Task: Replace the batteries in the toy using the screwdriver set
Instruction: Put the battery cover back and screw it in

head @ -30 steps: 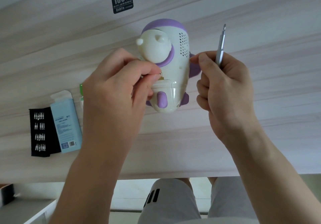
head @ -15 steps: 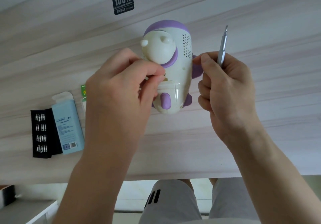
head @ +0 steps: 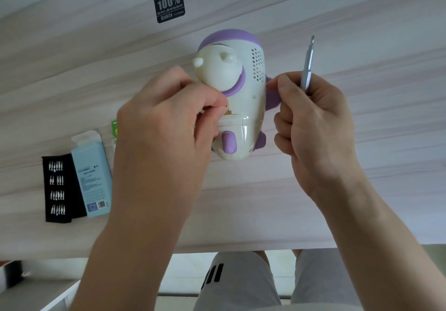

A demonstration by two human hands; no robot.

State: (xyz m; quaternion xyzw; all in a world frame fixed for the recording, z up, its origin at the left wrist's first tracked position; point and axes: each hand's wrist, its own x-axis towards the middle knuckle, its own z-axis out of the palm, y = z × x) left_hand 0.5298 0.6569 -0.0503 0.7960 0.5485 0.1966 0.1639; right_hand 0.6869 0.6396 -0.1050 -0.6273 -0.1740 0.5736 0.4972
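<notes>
Toy (head: 252,115): left hand (head: 164,141) pinches; right hand (head: 316,122) grips screwdriver (head: 308,63).

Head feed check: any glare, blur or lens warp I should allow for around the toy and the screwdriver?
Head view, centre: soft, even light, no hard shadows on the table; a faint sheen streaks the toy on its lower shell; the screwdriver is sharp. Head view, edges: the wide lens seems to bow the wood grain; the print on the blue box is unreadable.

Left hand (head: 164,141) in a pinch, right hand (head: 316,122) with fingers curled.
</notes>
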